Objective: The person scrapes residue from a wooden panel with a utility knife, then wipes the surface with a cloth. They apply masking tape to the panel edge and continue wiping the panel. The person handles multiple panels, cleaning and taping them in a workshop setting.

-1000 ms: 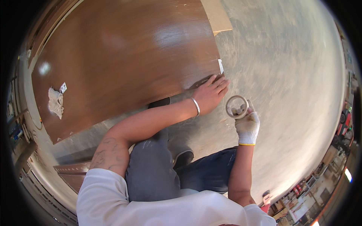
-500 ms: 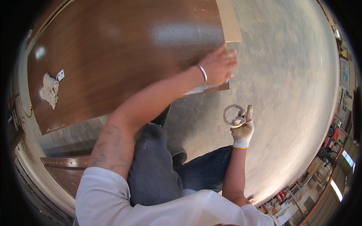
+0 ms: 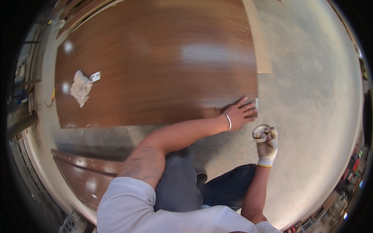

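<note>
Big brown panel: smooth rectangular sheet, super glossy with streaky shine, clock's centre for everything below
Left hand: 4 o'clock, bare, fingers spread apart, looks flat on the panel's corner, nothing gripped
Bracelet: thin silvery metal loop on that wrist
Right hand: also about 4 but off the panel, in a dingy knit glove, fingers clamped on the ring
Ring-shaped roll: pale, round, hollow, up in the glove
Pale strip: sits on the panel edge, just beside the bare fingertips
Cloth: crumpled off-white rag, past 8, little white card next to it
Beige board: flat, matte, 3 o'clock
Floor: scuffed grey concrete
</note>
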Demonstrator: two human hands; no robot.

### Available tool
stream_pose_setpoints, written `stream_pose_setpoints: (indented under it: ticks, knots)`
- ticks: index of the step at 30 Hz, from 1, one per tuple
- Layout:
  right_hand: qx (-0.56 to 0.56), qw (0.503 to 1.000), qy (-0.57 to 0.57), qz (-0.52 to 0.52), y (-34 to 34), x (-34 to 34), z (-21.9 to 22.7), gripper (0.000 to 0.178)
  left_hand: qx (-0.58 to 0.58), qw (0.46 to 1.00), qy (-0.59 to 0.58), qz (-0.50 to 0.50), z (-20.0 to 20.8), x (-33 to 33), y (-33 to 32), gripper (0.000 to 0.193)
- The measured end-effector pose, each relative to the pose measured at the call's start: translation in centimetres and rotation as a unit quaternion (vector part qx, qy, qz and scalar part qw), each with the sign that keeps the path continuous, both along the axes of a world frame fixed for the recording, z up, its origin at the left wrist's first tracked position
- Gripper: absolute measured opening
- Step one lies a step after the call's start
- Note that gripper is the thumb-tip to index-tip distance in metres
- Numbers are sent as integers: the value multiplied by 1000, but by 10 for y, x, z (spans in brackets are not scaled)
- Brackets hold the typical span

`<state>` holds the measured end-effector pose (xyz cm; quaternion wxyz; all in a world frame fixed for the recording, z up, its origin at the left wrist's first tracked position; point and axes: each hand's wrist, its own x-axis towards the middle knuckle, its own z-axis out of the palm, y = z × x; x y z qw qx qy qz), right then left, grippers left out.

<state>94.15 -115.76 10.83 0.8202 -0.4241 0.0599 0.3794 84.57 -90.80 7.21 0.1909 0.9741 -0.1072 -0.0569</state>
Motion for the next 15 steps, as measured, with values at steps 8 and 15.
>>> stream_pose_setpoints:
  ticks: [8, 15]
  knots:
    - [-276, 931, -220, 90, 22, 21, 10, 48, -90, 826, -241, 502, 0, -181, 120, 50]
    - [-173, 968, -160, 84, 41, 10, 31, 45, 250, 557, 19, 792, 5, -472, 286, 68]
